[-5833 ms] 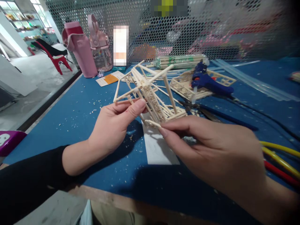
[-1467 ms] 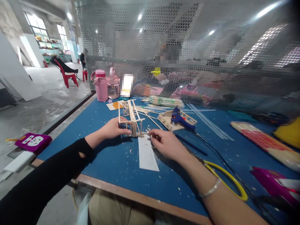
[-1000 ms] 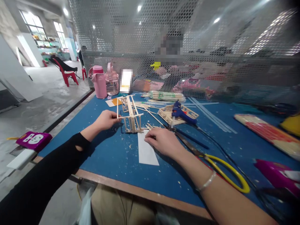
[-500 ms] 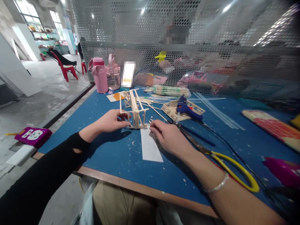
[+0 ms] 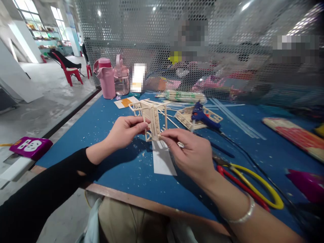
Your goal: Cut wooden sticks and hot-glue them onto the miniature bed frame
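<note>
A small model of thin wooden sticks [image 5: 155,119], like a miniature chair or frame, is held up tilted above the blue tabletop. My left hand [image 5: 128,131] pinches an upright stick on its left side between thumb and fingers. With thumb and forefinger closed, my right hand [image 5: 191,148] pinches the model's lower right corner. Beneath the model lies a strip of white paper [image 5: 164,162], partly in its shadow. Behind my right hand, a blue glue gun [image 5: 206,118] rests on a second stick-built piece, a shallow tray-like frame [image 5: 183,118].
Yellow-handled scissors [image 5: 263,189] and red-handled pliers [image 5: 243,187] lie by my right forearm. Loose sticks, a bagged stick bundle [image 5: 186,97] and clear glue sticks [image 5: 238,119] are farther back. A pink flask [image 5: 107,81] stands left, before a perforated metal screen [image 5: 141,30]; a person sits behind it.
The model has been lifted off the table and tilted. My left hand has risen and closed on its upright; my right hand has moved in to its lower corner.
</note>
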Demonstrator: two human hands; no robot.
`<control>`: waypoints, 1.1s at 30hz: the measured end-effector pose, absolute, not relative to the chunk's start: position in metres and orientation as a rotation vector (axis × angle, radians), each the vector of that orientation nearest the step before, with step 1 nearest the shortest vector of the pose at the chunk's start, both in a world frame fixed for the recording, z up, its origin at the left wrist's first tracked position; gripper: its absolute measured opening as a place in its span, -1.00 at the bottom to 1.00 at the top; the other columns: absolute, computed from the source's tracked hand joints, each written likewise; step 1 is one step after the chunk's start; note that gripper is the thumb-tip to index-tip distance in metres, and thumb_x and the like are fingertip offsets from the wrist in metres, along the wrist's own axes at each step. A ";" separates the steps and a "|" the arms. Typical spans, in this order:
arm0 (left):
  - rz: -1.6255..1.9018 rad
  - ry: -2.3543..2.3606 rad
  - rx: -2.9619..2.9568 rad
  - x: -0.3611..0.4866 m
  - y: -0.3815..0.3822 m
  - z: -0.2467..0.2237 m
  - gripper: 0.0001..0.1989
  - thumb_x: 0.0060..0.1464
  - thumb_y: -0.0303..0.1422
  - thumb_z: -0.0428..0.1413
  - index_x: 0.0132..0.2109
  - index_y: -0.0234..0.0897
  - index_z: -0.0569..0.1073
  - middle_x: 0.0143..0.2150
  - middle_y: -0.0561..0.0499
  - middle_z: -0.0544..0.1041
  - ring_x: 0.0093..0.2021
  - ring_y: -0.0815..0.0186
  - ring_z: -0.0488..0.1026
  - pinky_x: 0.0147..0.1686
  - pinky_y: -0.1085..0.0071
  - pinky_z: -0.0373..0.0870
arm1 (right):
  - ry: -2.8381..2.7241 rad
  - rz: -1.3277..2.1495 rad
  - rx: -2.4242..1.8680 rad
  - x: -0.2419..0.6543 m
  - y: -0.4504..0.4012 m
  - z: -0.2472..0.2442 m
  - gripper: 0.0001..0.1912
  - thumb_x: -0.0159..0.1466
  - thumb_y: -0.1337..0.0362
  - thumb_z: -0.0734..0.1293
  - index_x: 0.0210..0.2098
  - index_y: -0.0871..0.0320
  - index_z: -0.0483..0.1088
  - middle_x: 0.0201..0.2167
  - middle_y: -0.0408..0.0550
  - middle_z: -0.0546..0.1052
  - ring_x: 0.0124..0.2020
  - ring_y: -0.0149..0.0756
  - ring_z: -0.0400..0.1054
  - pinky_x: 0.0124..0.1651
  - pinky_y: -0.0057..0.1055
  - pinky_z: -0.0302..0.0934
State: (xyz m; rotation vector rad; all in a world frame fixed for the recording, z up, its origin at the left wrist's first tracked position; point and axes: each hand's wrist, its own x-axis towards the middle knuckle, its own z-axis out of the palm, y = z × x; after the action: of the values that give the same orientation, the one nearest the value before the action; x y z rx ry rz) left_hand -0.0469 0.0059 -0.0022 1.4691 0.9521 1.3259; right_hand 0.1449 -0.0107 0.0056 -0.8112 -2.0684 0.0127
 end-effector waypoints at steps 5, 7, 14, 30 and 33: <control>1.344 0.950 1.463 -0.042 0.001 0.002 -0.84 -0.08 -0.33 0.23 -0.35 -0.36 0.57 -0.49 0.04 0.50 -0.52 0.46 0.37 -0.41 0.46 0.45 | -2.061 -0.174 -0.749 0.139 -0.006 -0.002 -0.92 0.23 0.37 0.30 -0.36 0.16 0.44 -0.42 -0.05 0.47 -0.35 -0.34 0.38 -0.31 -0.39 0.29; 1.358 0.949 1.467 -0.042 0.002 0.003 -0.83 -0.06 -0.32 0.21 -0.34 -0.36 0.56 -0.49 0.04 0.49 -0.52 0.46 0.35 -0.42 0.47 0.43 | -2.087 -0.200 -0.730 0.140 -0.003 -0.003 -0.92 0.23 0.37 0.29 -0.34 0.17 0.45 -0.43 -0.05 0.45 -0.36 -0.34 0.35 -0.31 -0.38 0.29; 1.339 1.013 1.766 -0.052 0.007 0.007 -0.79 0.07 -0.33 0.09 -0.22 -0.35 0.55 -0.48 0.04 0.46 -0.49 0.44 0.32 -0.44 0.49 0.31 | -2.045 -0.369 -0.724 0.151 0.000 0.009 -0.92 0.21 0.34 0.31 -0.34 0.10 0.46 0.07 0.08 0.37 0.11 -0.07 0.22 0.00 -0.09 0.23; 1.365 0.956 1.802 -0.037 0.040 0.030 -0.55 0.21 -0.11 -0.12 -0.08 -0.36 0.49 -0.19 -0.14 0.55 -0.19 0.32 0.45 -0.18 0.36 0.36 | -1.820 -0.139 -0.990 0.175 0.012 0.010 -0.90 0.25 0.30 0.26 -0.35 0.13 0.42 -0.21 0.00 0.48 -0.12 -0.22 0.39 -0.09 -0.24 0.30; 1.285 0.983 2.071 -0.039 0.027 0.003 -0.52 0.05 -0.05 0.08 -0.02 -0.31 0.46 0.05 -0.21 0.46 -0.04 0.18 0.40 -0.07 0.24 0.33 | -1.760 -0.126 -1.014 0.175 0.014 0.007 -0.90 0.24 0.30 0.27 -0.36 0.14 0.42 -0.22 0.01 0.47 -0.12 -0.21 0.38 -0.10 -0.24 0.31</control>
State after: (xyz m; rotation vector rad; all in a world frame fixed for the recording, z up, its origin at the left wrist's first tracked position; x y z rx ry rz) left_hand -0.0394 0.0267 0.0032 2.0709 0.9830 1.2848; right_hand 0.1749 0.0144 0.0074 -1.0138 -1.7596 -0.1259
